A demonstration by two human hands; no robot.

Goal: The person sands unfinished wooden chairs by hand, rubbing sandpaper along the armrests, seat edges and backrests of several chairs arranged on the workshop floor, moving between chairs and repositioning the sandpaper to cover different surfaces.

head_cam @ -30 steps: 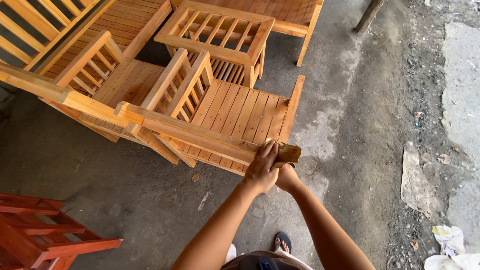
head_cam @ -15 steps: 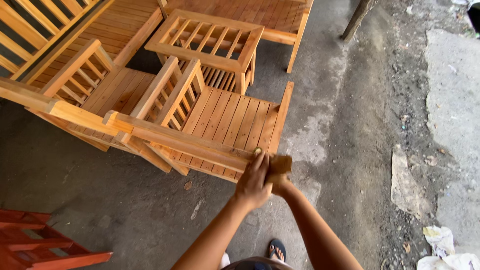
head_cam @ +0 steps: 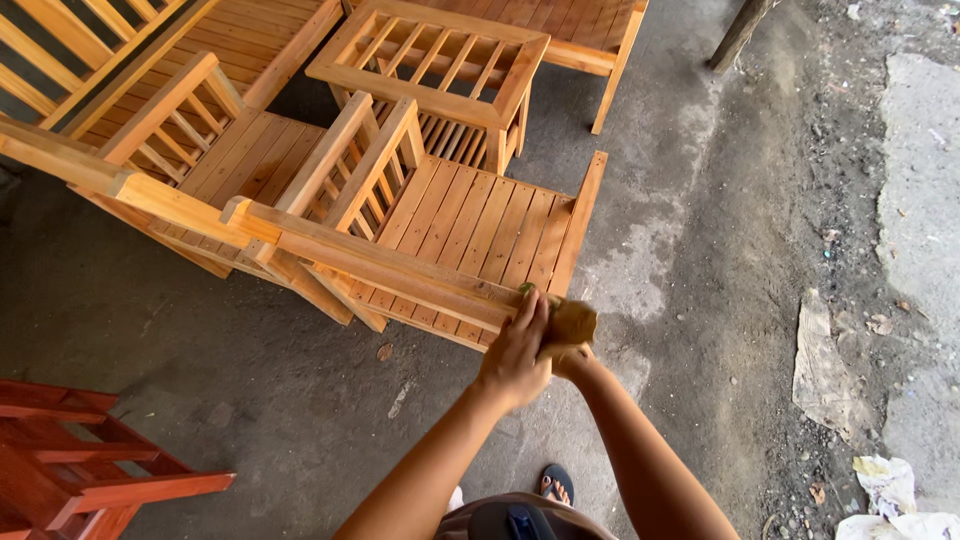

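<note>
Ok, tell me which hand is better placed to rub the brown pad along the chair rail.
Right, probably. The right hand grips the brown pad at the end of the rail, while the left hand lies flat on the rail beside it.

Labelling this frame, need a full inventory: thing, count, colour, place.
chair: one, light orange-brown slatted wood, centre, top rail under the hands
bench: one, same wood, left of the chair
small table: one, same wood, top centre
red furniture: one piece, red, bottom left
rag: one, brown, at the rail's end
paper scraps: a few, whitish, bottom right
floor: grey concrete, stained
sandal: one, dark, bottom centre
left hand: on the rail's end
right hand: grip on the rag
</note>
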